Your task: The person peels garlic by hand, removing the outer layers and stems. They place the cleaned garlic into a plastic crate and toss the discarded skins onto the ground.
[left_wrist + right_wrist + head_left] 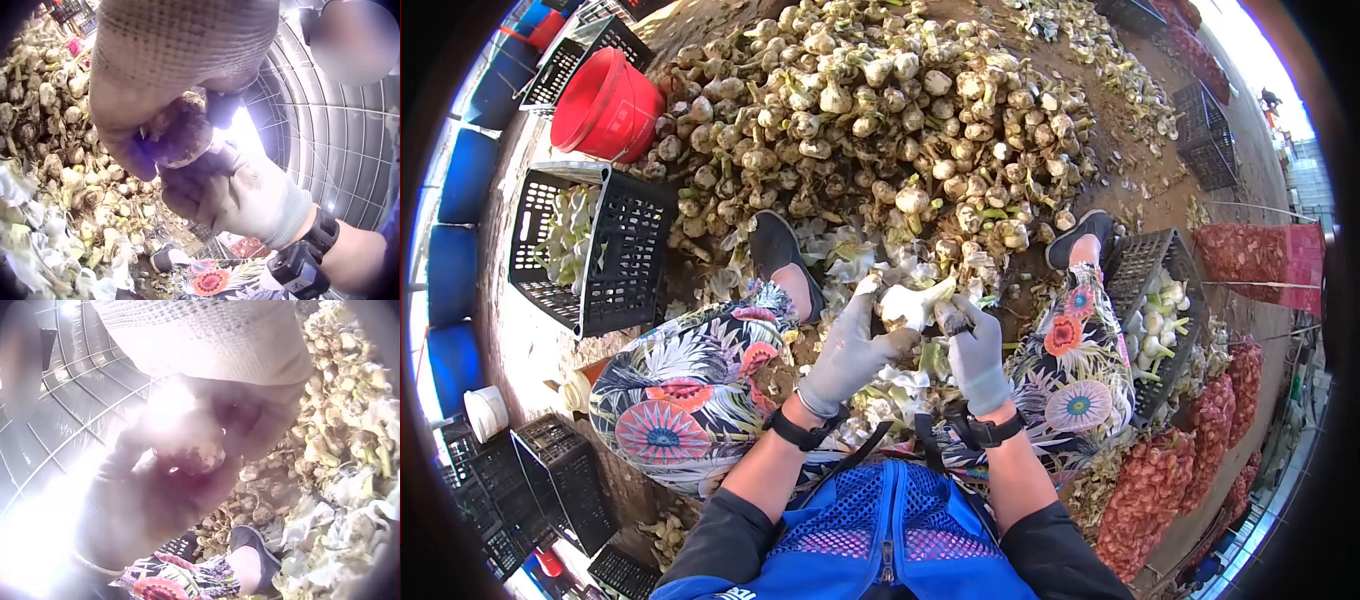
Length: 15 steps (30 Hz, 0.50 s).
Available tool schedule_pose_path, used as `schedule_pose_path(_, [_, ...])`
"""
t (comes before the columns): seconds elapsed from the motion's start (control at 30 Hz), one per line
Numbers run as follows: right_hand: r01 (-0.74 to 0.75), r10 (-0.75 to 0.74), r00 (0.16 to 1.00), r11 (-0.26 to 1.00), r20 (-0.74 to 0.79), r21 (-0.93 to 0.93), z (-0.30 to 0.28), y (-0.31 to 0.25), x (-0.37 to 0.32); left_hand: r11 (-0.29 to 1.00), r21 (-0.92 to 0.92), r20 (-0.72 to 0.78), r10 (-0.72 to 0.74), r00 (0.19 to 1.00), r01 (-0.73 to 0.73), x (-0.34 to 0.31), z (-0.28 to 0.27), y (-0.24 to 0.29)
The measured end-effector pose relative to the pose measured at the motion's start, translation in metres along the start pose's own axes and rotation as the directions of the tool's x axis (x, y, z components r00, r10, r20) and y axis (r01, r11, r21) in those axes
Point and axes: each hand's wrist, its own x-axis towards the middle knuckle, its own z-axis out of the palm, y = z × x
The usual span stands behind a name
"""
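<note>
In the head view a white garlic bulb (905,305) with its pale green stem pointing right lies in the gloved left hand (855,350), whose fingers and thumb curl round it. The gloved right hand (977,357) is at the stem's end, its fingers bent round a small dark, brownish piece (950,318). In the left wrist view the left hand (181,62) grips the bulb (184,140) from above, and the right hand (240,194) is just below. Glare blurs the bulb (194,450) in the right wrist view, between both hands.
A large heap of garlic (830,110) lies beyond the feet, with loose peelings (850,250) nearer. At left stand a black crate (625,250) and a red bucket (607,105). At right are a crate of white bulbs (1145,270) and red net sacks (1145,495).
</note>
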Motion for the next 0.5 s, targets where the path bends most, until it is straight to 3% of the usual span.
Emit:
schedule_pose_path(0.03, [0.0, 0.0, 1.0, 1.0, -0.001, -0.001, 0.0, -0.002, 0.0, 1.0, 0.0, 0.006, 0.005, 1.0, -0.005, 0.0, 0.001, 0.002])
schedule_pose_path(0.1, [-0.108, 0.107, 0.994, 0.969, 0.019, 0.224, 0.002, -0.01, 0.002, 1.0, 0.001, 0.011, 0.009, 1.0, -0.009, 0.0, 0.002, 0.003])
schedule_pose_path(0.13, [-0.109, 0.107, 0.994, 0.969, 0.018, 0.224, 0.001, -0.012, 0.004, 0.998, 0.049, 0.013, 0.04, 0.999, -0.041, 0.0, 0.001, 0.002])
schedule_pose_path(0.2, [-0.14, 0.092, 0.985, 0.921, 0.146, 0.363, -0.001, -0.013, 0.006, 0.993, 0.098, 0.016, 0.071, 0.997, -0.073, -0.001, -0.004, -0.003])
schedule_pose_path(0.23, [-0.139, 0.09, 0.985, 0.921, 0.147, 0.364, -0.002, -0.015, 0.006, 0.999, 0.043, 0.045, 0.025, 0.999, -0.027, -0.004, -0.011, -0.008])
schedule_pose_path(0.3, [-0.235, 0.096, 0.939, 0.879, 0.33, 0.414, -0.007, -0.021, 0.005, 1.0, -0.009, 0.073, -0.019, 0.997, 0.02, -0.005, -0.018, -0.013])
schedule_pose_path(0.33, [-0.238, 0.098, 0.939, 0.879, 0.331, 0.414, -0.008, -0.023, 0.003, 0.988, -0.154, 0.08, 0.003, 0.997, 0.01, -0.004, -0.019, -0.016])
schedule_pose_path(0.37, [-0.197, 0.068, 0.938, 0.912, 0.341, 0.359, -0.01, -0.025, 0.001, 0.955, -0.297, 0.083, 0.024, 0.996, 0.001, -0.004, -0.019, -0.016])
schedule_pose_path(0.4, [-0.152, 0.038, 0.935, 0.941, 0.353, 0.303, -0.012, -0.026, 0.001, 0.955, -0.297, 0.083, 0.023, 0.996, 0.002, -0.005, -0.02, -0.014])
schedule_pose_path(0.47, [-0.113, 0.036, 0.945, 0.969, 0.326, 0.219, -0.015, -0.02, 0.005, 0.886, -0.391, 0.229, -0.168, 0.959, 0.249, -0.006, -0.025, -0.009])
schedule_pose_path(0.5, [0.05, -0.089, 0.945, 0.99, 0.316, 0.129, -0.017, -0.017, 0.01, 0.924, -0.267, 0.223, -0.217, 0.95, 0.274, -0.005, -0.029, -0.013])
